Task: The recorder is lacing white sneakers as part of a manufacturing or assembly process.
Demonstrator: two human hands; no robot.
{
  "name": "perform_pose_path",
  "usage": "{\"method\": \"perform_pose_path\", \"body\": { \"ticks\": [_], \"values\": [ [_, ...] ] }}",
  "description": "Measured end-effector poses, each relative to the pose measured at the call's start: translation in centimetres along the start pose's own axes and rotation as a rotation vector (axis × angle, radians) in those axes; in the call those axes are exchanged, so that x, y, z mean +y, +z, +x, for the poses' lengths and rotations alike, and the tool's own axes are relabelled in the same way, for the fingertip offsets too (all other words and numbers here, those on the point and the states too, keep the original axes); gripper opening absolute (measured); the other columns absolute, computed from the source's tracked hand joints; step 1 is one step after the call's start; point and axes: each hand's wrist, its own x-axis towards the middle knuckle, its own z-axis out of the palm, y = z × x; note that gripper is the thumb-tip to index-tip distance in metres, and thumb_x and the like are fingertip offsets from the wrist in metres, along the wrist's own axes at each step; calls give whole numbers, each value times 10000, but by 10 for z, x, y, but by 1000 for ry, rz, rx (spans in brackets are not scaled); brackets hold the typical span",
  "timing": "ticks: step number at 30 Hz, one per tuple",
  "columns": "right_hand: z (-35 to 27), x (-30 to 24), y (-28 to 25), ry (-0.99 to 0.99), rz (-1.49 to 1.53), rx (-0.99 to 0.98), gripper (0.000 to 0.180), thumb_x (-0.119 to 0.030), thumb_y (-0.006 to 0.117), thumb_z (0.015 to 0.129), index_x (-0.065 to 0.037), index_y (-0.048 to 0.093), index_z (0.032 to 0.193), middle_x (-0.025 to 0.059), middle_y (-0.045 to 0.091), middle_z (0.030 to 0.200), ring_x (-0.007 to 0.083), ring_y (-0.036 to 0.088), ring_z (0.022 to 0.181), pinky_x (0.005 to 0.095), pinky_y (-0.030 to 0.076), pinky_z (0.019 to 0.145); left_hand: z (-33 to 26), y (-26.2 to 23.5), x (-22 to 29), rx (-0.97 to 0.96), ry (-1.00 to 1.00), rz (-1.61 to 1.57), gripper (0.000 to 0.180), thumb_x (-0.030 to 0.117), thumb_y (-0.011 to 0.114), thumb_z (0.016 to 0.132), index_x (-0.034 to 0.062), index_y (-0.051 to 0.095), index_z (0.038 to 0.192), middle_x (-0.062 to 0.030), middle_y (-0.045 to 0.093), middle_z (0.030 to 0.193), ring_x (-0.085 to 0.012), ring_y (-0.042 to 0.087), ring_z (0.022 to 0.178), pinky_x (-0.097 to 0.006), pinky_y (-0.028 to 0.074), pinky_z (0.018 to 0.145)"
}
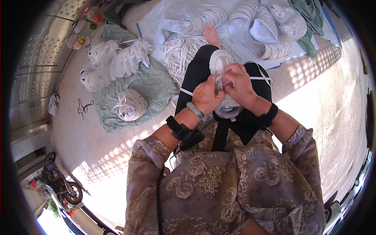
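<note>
White shoe lies lengthwise up-frame, toe away, upper centre. My left grip and right grip, equally near, both pinch its middle.

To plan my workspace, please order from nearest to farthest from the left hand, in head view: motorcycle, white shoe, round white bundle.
1. White shoe, touching left hand.
2. Round white bundle, left, on green cloth.
3. Motorcycle, far lower left.

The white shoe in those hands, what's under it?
Black fabric shows on either side of the white shoe. The shoe, left hand and right hand hide whatever is right beneath.
</note>
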Motion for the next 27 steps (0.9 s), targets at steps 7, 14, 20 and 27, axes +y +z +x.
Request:
{"method": "perform_pose_path", "body": {
  "ticks": [7,14,20,27],
  "values": [
    [-5,2,5,40,-17,-15,187,-14,638,556,-97,566,707,40,488,999,274,447,1042,405,381,815,2,0,7,-78,-101,195,339,212,538,706,-47,468,913,-184,589,661,-368,589,674,-444,470,658],
    [-8,11,13,59,35,-12,226,-25,661,547,-117,594,742,26,480,1036,266,431,1076,413,360,849,5,-7,27,-205,-161,262,327,238,507,715,-40,482,886,-235,601,758,-388,586,774,-455,464,720],
    [-11,11,19,57,78,20,236,-26,665,545,-124,604,751,27,481,1075,260,420,1104,425,331,880,7,0,22,-195,-284,247,290,224,489,720,-27,513,864,-256,597,814,-403,572,829,-471,438,775],
    [-12,0,15,57,-24,20,198,-46,673,562,-119,608,734,20,491,1110,252,418,1113,430,309,892,1,4,1,-139,-259,137,250,175,446,728,-15,511,877,-265,576,816,-428,544,834,-483,419,756]
  ]
}}
